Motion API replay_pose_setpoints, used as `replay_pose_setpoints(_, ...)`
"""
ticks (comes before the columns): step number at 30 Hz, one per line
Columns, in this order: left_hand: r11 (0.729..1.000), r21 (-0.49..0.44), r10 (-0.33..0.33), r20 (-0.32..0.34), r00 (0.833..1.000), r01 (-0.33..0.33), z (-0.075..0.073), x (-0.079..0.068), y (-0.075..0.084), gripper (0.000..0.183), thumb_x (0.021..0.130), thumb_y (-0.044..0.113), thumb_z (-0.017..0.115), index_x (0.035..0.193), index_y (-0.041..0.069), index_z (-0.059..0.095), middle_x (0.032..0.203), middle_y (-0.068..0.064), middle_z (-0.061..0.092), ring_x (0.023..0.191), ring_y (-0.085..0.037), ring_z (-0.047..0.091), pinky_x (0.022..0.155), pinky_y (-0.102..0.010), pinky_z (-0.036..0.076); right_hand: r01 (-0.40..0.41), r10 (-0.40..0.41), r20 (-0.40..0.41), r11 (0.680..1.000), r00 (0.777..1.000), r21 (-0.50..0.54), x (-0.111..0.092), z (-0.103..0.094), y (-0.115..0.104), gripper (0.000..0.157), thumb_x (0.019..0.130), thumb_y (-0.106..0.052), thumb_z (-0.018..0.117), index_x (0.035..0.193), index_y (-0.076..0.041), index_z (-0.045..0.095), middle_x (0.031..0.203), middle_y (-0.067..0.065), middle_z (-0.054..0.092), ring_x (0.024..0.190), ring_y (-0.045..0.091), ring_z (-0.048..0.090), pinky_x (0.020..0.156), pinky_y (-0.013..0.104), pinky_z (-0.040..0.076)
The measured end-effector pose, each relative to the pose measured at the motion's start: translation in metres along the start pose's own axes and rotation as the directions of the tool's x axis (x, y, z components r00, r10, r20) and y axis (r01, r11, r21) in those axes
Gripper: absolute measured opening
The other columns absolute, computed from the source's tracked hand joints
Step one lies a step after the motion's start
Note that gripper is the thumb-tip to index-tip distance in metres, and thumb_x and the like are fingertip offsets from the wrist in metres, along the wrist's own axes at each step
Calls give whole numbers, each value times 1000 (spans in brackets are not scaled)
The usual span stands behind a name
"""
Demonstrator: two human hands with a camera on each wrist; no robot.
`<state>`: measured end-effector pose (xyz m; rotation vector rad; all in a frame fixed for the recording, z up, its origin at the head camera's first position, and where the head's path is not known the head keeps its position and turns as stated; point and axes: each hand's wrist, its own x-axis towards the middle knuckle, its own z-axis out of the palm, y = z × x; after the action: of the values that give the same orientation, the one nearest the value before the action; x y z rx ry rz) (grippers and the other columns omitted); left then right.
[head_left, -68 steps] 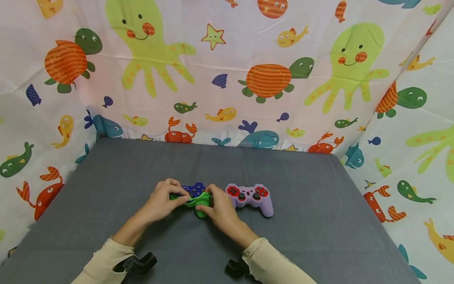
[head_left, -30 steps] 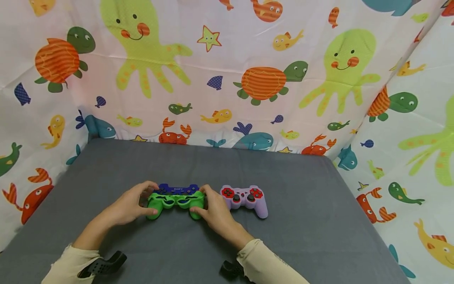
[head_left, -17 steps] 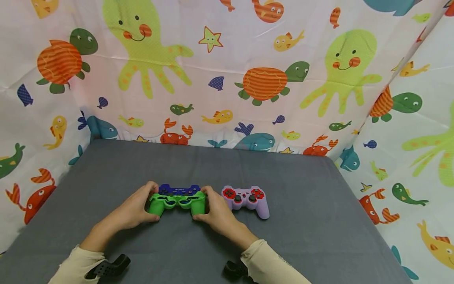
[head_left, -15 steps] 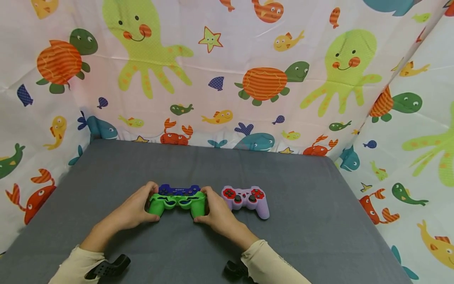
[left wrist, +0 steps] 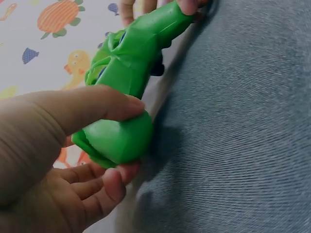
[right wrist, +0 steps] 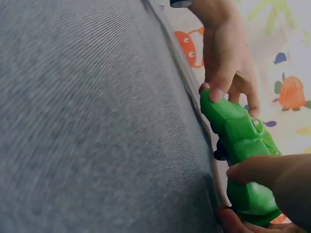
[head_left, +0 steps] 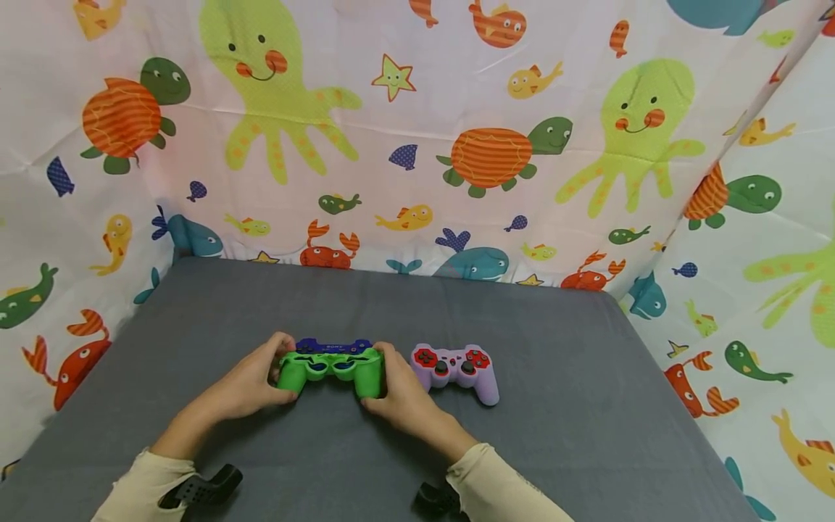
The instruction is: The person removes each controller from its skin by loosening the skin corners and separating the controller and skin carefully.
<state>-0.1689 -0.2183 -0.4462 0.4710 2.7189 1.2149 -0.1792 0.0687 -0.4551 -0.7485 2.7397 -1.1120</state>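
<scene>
A blue game controller point(head_left: 334, 347), with small lettering along its bare strip, is partly covered by a bright green rubbery sleeve point(head_left: 367, 375). Both of its grips are wrapped in the green cover. My left hand point(head_left: 251, 380) holds the left grip, thumb at the near end and fingers behind. Around the right grip, my right hand point(head_left: 407, 391) holds in a similar way. The left wrist view shows the thumb pressing on the green sleeve point(left wrist: 116, 138), fingers beneath. A dark knob point(right wrist: 221, 150) pokes out of the controller on the table side in the right wrist view.
Just right of my right hand lies a lilac controller point(head_left: 479, 373) with red button areas and black sticks. Grey cloth point(head_left: 541, 449) covers the table. Curtains point(head_left: 417, 109) printed with sea animals stand behind and at both sides.
Earlier my hands worked at the bunched green sleeve; then my left hand shifted left to the left grip. The sleeve now spreads over both grips. Since half a second ago, little differs.
</scene>
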Motion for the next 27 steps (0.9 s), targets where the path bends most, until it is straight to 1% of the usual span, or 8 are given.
replay_pose_setpoints(3,993,-116,2,17,1000,0,-3,0,-3,70,80,10,85,133,4,39,134,-26,48,90,-23,59,70,-29,50,-28,26,21,990,999,135,1,-2,2,79,83,-14,82,148,-9,38,129,9,58,87,13,62,75,26,53)
replay_pose_setpoints(7,976,-217,1,20,1000,3,-6,0,-5,79,81,11,85,141,0,36,141,-28,42,98,-26,64,72,-28,54,-78,63,63,955,996,287,2,-5,2,78,87,-13,79,151,-10,35,138,14,53,66,11,65,58,26,54)
replay_pose_setpoints(11,963,-268,-9,-20,1000,3,-8,0,-7,76,81,11,84,139,-1,37,137,-25,44,95,-20,66,71,-26,55,-103,78,85,927,993,359,3,-6,2,79,88,-11,78,152,-8,33,143,18,50,63,11,66,57,27,54)
replay_pose_setpoints(14,952,-305,-28,-39,999,15,-9,1,-7,73,80,9,84,136,1,38,133,-23,45,80,-12,65,66,-25,51,-112,79,100,919,992,379,4,-7,2,78,88,-10,77,152,-7,33,144,19,50,65,15,68,58,28,55)
replay_pose_setpoints(16,949,-315,-35,-41,999,20,-9,1,-7,71,79,9,85,133,1,39,130,-22,45,67,-8,60,61,-25,48,-115,80,106,915,991,387,4,-7,2,78,88,-9,77,153,-6,33,145,20,49,65,18,69,59,30,56)
replay_pose_setpoints(19,955,-294,-44,-45,998,29,-9,1,-6,70,77,11,87,129,2,41,125,-22,46,54,-6,49,53,-25,43,-122,84,110,909,990,398,4,-7,2,79,87,-6,77,153,-4,33,146,22,48,64,20,69,59,32,57)
replay_pose_setpoints(22,963,-268,-41,-56,998,25,-8,0,-5,67,76,12,88,126,3,43,122,-22,48,49,-6,44,49,-26,42,-127,88,114,907,990,401,4,-7,2,80,87,-5,78,153,-4,33,146,23,47,62,19,68,59,33,57)
replay_pose_setpoints(27,975,-218,-54,-72,996,37,-6,-2,-4,64,74,15,90,121,7,48,119,-19,52,45,-7,42,46,-27,42,-129,96,102,910,990,395,4,-5,2,79,87,-4,78,153,-6,34,145,21,48,60,16,67,57,31,56)
